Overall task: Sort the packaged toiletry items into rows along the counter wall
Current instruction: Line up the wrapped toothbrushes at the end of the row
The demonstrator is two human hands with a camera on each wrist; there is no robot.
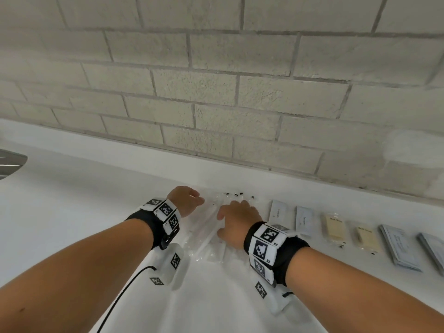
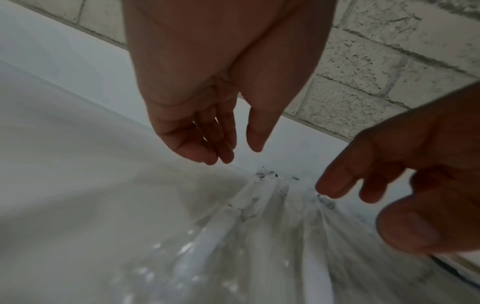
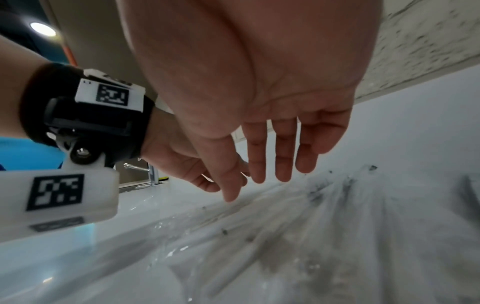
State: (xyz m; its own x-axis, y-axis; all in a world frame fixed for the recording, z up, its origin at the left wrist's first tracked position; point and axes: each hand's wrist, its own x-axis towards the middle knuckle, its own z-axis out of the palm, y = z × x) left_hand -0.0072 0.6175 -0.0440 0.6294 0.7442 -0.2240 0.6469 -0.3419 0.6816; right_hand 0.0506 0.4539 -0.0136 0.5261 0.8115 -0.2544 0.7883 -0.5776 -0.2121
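Note:
Several long toiletry items in clear plastic wrappers (image 1: 211, 227) lie side by side on the white counter (image 1: 72, 200), their far ends near the wall. My left hand (image 1: 197, 198) is at their left edge, its fingers straight and holding nothing (image 2: 233, 152). My right hand (image 1: 230, 210) is spread over the right side of the clear wrappers (image 3: 298, 236), fingers extended (image 3: 259, 179). Whether its fingertips touch the plastic I cannot tell. Right of them, two white sachets (image 1: 280, 210), two beige soap bars (image 1: 335, 227) and grey packets (image 1: 401, 246) form a row.
The pale brick wall (image 1: 216, 92) rises right behind the row. A metal fixture (image 1: 9, 162) shows at the far left edge of the counter. A black cable (image 1: 120, 296) hangs from my left wrist.

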